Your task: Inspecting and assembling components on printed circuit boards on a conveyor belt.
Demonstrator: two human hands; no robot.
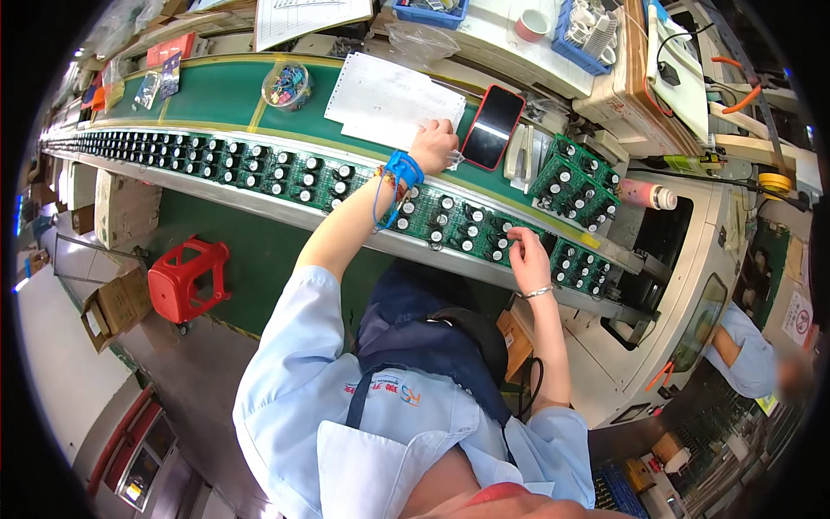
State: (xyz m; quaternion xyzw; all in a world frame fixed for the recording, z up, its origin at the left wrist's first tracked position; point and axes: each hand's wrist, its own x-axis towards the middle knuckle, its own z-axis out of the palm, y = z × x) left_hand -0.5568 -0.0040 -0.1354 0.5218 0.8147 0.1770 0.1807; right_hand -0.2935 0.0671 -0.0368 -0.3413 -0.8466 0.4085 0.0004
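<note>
Circuit boards (309,180): green, black parts with round white tops, long row in a metal-edged track (346,219), running from far left across to the right in front of the person. Packed close together along the track.

Right hand (529,261): over the right part of that row, fingers loosely bent, narrow gap, fingertips at the boards. Can't tell if it's gripping one. Metal bracelet (536,292) on that wrist.

Left hand (434,144): past the row, at the lower right corner of the white paper sheets (372,91), fingers curled in. Small clear bit shows beside the fingers; can't tell if it's held. Blue wristband (404,166) on that arm.

Green surface (207,102) behind the row carries the sheets. Phone (493,127), dark screen, red edge, lies tilted just right of the left hand. Clear round tub (267,93) with small multicoloured parts sits left of the sheets.

Right of the phone: second group of green boards (571,183), same white-topped parts. Pink bottle (644,194) lies on its side beside it.

Farther out: blue bin (565,36) of white pieces and a pink-and-white cup (532,26) up top; red stool (166,290) and open cardboard box (121,307) lower left; co-worker's light blue sleeve (748,350) far right.
</note>
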